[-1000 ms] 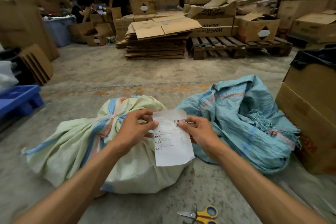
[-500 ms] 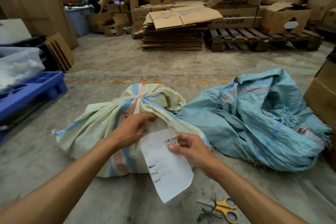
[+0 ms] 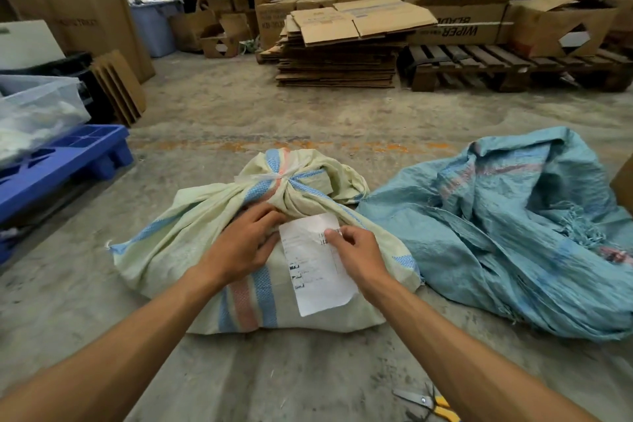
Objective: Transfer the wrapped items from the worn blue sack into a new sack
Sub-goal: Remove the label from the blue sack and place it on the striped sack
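I see a pale yellow sack (image 3: 191,250) lying on the floor (image 3: 308,120) in the middle of the frame. It has blue and pink stripes, and its neck is tied shut with a clear strip near the top. A white paper label (image 3: 317,271) with black print lies on the sack. My right hand (image 3: 359,257) has its fingers curled, and its fingertips pinch the label near the small barcode. My left hand (image 3: 239,247) lies flat on the sack just beside the label's left edge, with its fingers stretched out and touching the cloth. The worn blue sack (image 3: 513,229) is on the right of the frame, crumpled and limp, touching the yellow sack's right side. I cannot tell what is inside either sack. Yellow-handled scissors (image 3: 428,402) lie on the floor at the bottom right. A blue plastic pallet (image 3: 68,161) sits at the left. Flat cardboard boxes (image 3: 342,44) are stacked at the top middle.
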